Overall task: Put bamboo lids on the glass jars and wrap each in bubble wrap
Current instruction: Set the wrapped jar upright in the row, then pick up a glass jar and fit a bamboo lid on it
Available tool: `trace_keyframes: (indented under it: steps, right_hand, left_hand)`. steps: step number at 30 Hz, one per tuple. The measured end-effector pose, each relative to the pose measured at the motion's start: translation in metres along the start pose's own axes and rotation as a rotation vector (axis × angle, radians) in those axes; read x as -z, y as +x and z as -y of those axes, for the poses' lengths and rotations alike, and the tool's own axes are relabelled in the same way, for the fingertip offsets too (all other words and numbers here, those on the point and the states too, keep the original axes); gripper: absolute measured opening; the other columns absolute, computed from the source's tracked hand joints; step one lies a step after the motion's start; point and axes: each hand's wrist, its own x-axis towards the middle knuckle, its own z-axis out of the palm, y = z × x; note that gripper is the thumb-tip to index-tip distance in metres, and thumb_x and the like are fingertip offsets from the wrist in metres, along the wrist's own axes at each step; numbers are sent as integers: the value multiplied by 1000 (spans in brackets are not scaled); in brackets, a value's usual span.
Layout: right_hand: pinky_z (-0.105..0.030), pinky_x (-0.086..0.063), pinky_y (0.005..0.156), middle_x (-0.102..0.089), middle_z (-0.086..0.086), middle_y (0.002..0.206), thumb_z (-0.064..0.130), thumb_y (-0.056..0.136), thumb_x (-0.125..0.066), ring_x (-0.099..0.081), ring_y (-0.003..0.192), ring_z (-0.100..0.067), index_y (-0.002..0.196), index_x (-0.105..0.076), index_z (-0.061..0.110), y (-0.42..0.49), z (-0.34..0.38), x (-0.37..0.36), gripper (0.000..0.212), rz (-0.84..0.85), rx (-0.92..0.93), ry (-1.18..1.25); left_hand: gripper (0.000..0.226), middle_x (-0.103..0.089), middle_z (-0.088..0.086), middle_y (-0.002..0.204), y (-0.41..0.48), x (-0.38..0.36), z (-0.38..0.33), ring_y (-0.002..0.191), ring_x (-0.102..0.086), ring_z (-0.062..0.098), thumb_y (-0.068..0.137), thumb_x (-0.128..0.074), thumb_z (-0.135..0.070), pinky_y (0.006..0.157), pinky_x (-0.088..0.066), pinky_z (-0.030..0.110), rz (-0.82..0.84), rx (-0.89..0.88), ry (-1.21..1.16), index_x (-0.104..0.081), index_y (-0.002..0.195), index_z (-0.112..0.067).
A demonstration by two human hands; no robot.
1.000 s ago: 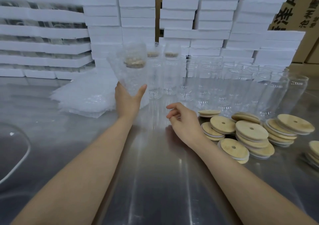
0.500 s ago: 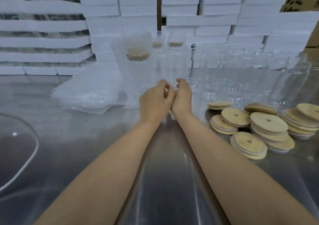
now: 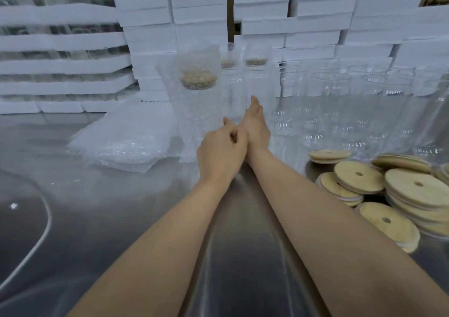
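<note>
Glass jars (image 3: 330,93) are standing in a row on the desk (image 3: 97,219); my right hand (image 3: 255,127), fingers straight and empty, is reaching toward 1. My left hand (image 3: 222,153) is lying curled; I cannot tell whether it holds anything. Gripping low is looking wisest, sparing its neighbours.

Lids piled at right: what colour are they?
Pale tan lids with whitish rims underneath and a small dark centre hole; head view.
</note>
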Motion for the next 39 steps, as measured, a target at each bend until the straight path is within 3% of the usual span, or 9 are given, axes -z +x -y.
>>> trace_keyframes:
  steps: [5, 10, 14, 18, 21, 25, 29, 34, 39]
  right_hand:
    - [-42, -41, 101, -45, -11, 142, 45, 82, -69, -46, 130, -27, 151, -14, 12, -14, 1, 10, 94, -80, -60, 74]
    - [-41, -43, 99, -48, -9, 139, 49, 80, -70, -48, 127, -25, 151, -15, 11, -42, -1, 31, 98, -143, -69, 62]
    - [-44, -44, 98, -47, -9, 140, 49, 80, -70, -49, 126, -26, 151, -16, 13, -72, -4, 58, 96, -137, -33, 26]
    - [-40, -48, 92, -50, -4, 135, 51, 78, -72, -54, 119, -19, 151, -18, 17, -108, -12, 88, 97, -94, 19, 55]
    - [-28, -46, 87, -51, 1, 122, 47, 75, -76, -55, 106, -13, 150, -21, 20, -128, -19, 107, 97, 16, 61, 166]
    - [-23, -46, 82, -53, 0, 112, 39, 73, -82, -57, 96, -16, 143, -39, 18, -137, -21, 119, 85, 75, 57, 330]
    - [-18, -44, 81, -50, -2, 116, 35, 75, -80, -54, 94, -12, 137, -45, 21, -137, -15, 122, 73, 79, 26, 379]
    - [-19, -46, 87, -47, 1, 117, 28, 80, -77, -52, 96, -10, 136, -47, 23, -133, -16, 127, 63, 174, 25, 454]
    - [-15, -50, 78, -61, 7, 96, 14, 97, -52, -59, 87, -3, 113, -64, 18, -127, -14, 131, 20, 174, -64, 791]
  left_hand:
    - [49, -40, -4, 43, -2, 3, 3, 44, -40, 11, 94, -44, -40, 48, -24, 28, -60, 71, -20, -35, 51, -19]
    - [38, -43, -7, 52, -7, 12, 1, 52, -44, 11, 94, -45, -33, 51, -27, 29, -101, 5, 9, -32, 59, -26]
    - [9, -54, -12, 80, -18, 23, -9, 72, -51, 5, 93, -41, -28, 60, -34, 22, -140, -15, -123, -46, 86, -27]
    - [17, -52, -7, 107, -32, 28, -17, 85, -50, 7, 97, -39, -27, 71, -37, 28, -150, 51, -153, -49, 107, -20]
    - [25, -52, -6, 105, -47, 32, -26, 91, -50, 9, 98, -31, -36, 78, -38, 28, -43, 50, -244, -49, 103, -20]
    - [47, -59, -6, 114, -61, 42, -35, 108, -56, 7, 94, -23, -64, 92, -39, 23, 326, 132, -595, -47, 113, -28]
    - [77, -46, -7, 132, -61, 44, -38, 111, -51, -6, 86, -56, -54, 77, -42, 6, 498, 175, -621, -23, 146, -19]
    - [81, -54, -9, 123, -55, 40, -34, 107, -56, -4, 86, -66, -42, 75, -47, 12, 447, 208, -639, -15, 147, -21]
    - [55, -64, 6, 114, -48, 42, -39, 99, -68, 18, 83, -61, -49, 91, -53, 43, 380, 416, -1028, -32, 123, -25]
